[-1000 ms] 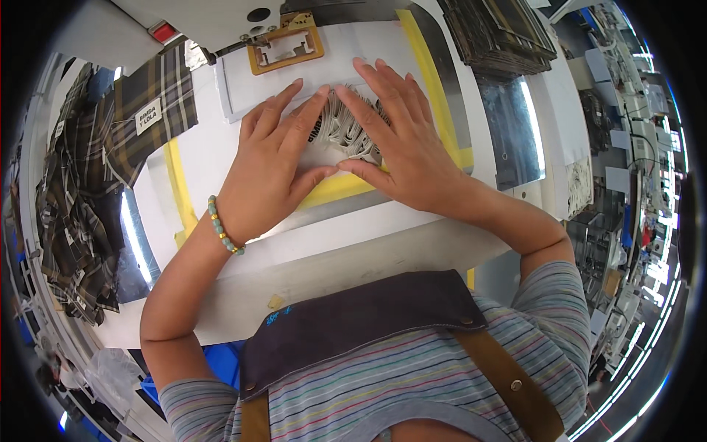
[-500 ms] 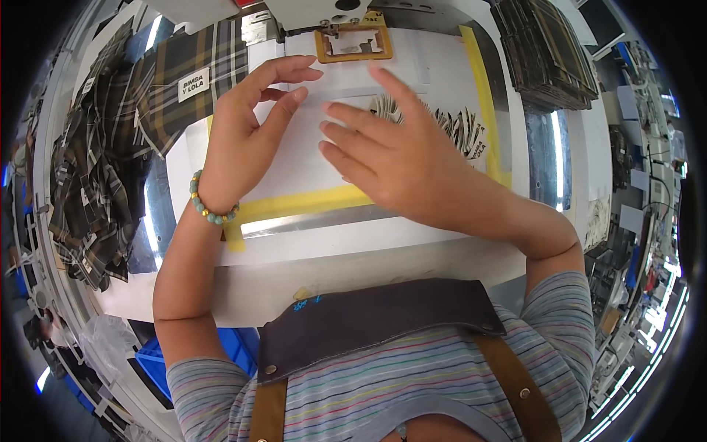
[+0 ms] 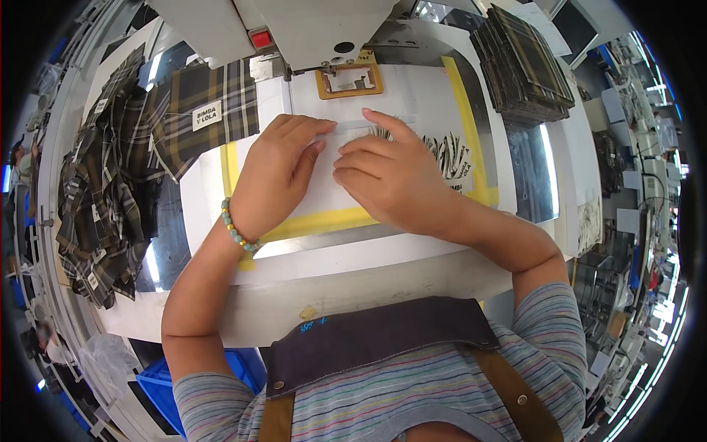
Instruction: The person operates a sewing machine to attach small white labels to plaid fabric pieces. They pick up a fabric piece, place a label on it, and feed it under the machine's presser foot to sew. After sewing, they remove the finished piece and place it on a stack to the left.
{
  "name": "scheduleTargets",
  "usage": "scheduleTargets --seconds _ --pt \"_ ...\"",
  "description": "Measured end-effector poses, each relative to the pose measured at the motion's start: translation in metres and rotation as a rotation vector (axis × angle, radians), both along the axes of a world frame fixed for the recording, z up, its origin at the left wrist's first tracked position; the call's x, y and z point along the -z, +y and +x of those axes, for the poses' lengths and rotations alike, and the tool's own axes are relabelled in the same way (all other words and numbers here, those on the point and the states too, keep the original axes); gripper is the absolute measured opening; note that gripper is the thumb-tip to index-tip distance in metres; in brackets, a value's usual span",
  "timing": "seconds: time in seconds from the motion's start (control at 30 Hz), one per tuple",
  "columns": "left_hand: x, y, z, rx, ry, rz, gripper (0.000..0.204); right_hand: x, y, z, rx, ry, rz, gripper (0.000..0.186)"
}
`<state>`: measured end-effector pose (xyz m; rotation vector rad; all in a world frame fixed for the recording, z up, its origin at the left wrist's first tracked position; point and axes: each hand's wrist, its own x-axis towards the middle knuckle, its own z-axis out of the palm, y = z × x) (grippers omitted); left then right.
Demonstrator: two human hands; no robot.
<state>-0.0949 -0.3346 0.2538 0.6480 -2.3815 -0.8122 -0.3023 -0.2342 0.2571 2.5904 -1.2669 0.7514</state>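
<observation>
Over the white work board (image 3: 420, 82) my left hand (image 3: 271, 173) is raised, its thumb and fingers bent and parted, with nothing seen between them. To its right, my right hand (image 3: 394, 173) faces it with curled fingers and the index finger lifted apart; I see nothing in it either. The two sets of fingertips are close but not touching. A fanned row of white fabric labels (image 3: 455, 156) lies beside my right hand and is partly hidden by it. Beyond both hands, an orange-brown clamp frame (image 3: 350, 94) sits beneath the sewing machine head (image 3: 324, 33).
Left of the board lies a plaid fabric piece (image 3: 177, 110) with a white label, next to a crumpled heap of plaid pieces (image 3: 103, 199). A neat plaid stack (image 3: 526, 66) stands at the far right. Yellow tape (image 3: 471, 125) borders the board. A blue crate (image 3: 158, 383) is below the table.
My hands have come closer together, and the right hand's fingers are more curled. The whole view has shifted, with the sewing machine head showing more.
</observation>
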Motion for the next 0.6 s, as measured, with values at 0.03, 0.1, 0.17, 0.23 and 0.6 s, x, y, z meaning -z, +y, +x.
scheduleTargets --seconds 0.03,0.1,0.17,0.23,0.6 --pt "-0.001 0.001 0.0 -0.008 -0.01 0.013 0.032 -0.006 0.0 -0.003 0.017 -0.121 0.039 0.01" --pt "-0.003 0.0 0.0 -0.024 -0.026 0.037 0.033 -0.024 -0.005 -0.015 0.053 -0.36 0.115 0.012" --pt "-0.005 0.0 0.001 0.013 -0.068 -0.025 0.035 -0.051 -0.013 -0.041 0.162 -0.54 0.291 0.015" --pt "-0.005 0.002 0.0 0.06 -0.131 -0.131 0.039 -0.058 -0.024 -0.073 0.275 -0.656 0.488 0.017" --pt "-0.003 0.032 0.011 0.131 -0.251 -0.272 0.048 -0.013 -0.089 -0.133 0.372 -0.517 0.897 0.025"
